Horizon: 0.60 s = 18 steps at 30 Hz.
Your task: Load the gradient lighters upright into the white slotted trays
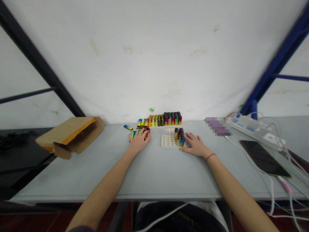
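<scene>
My left hand [138, 140] lies palm down on a small pile of colourful lighters [146, 132], its fingers curled over them. My right hand [195, 145] rests on the table beside a white slotted tray [168, 141], fingers spread, its thumb next to a rainbow lighter [182, 140] standing in the tray. A few dark-topped lighters [179, 132] stand in the tray's right corner. Against the wall stands a full row of lighters [165, 119]. One loose lighter [128, 127] lies to the left.
An open cardboard box [70, 135] lies on its side at the table's left end. To the right are a white power strip [251, 126], a dark phone [264, 158] and several white cables [270, 183]. The grey table [154, 170] meets a white wall.
</scene>
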Tool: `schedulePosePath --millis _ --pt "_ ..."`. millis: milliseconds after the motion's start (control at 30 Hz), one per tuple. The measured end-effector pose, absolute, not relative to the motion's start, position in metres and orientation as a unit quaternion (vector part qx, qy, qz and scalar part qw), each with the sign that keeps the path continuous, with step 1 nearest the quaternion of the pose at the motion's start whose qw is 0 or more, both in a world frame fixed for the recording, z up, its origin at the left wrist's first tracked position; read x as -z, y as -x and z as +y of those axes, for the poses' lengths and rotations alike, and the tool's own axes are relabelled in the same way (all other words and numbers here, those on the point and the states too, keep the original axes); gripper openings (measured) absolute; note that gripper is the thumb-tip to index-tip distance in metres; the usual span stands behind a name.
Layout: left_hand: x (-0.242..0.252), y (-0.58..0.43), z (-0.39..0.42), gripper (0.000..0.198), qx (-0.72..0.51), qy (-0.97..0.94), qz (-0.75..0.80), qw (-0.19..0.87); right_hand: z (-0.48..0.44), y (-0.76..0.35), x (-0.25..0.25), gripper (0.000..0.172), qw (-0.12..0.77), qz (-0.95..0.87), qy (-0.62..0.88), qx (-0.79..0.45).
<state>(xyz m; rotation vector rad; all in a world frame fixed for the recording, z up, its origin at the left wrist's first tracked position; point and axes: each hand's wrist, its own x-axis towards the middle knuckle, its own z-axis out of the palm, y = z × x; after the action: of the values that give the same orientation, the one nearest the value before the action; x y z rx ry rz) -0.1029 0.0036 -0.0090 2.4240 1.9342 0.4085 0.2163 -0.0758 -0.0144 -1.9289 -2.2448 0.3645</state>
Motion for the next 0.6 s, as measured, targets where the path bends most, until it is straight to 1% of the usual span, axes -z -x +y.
schedulePosePath --millis 167,333,400,500,567,600 --pt "-0.01 0.133 0.029 0.052 -0.226 -0.691 0.686 -0.025 -0.074 -0.218 0.018 0.078 0.079 -0.757 0.639 -0.112" --pt "-0.017 0.175 0.06 0.05 -0.119 -0.639 0.759 0.039 -0.073 -0.218 0.019 0.079 0.076 -0.757 0.64 -0.11" --pt "-0.013 0.186 0.064 0.05 -0.098 -0.636 0.765 0.035 -0.073 -0.218 0.018 0.079 0.075 -0.758 0.639 -0.11" --pt "-0.008 0.197 0.059 0.042 -0.086 -0.644 0.76 0.009 -0.074 -0.218 0.018 0.078 0.076 -0.757 0.64 -0.11" --pt "-0.006 0.201 0.054 0.035 -0.101 -0.641 0.761 0.006 -0.073 -0.218 0.018 0.078 0.077 -0.755 0.641 -0.111" --pt "-0.005 0.202 0.051 0.035 -0.119 -0.635 0.763 0.013 -0.073 -0.218 0.019 0.078 0.078 -0.755 0.641 -0.112"
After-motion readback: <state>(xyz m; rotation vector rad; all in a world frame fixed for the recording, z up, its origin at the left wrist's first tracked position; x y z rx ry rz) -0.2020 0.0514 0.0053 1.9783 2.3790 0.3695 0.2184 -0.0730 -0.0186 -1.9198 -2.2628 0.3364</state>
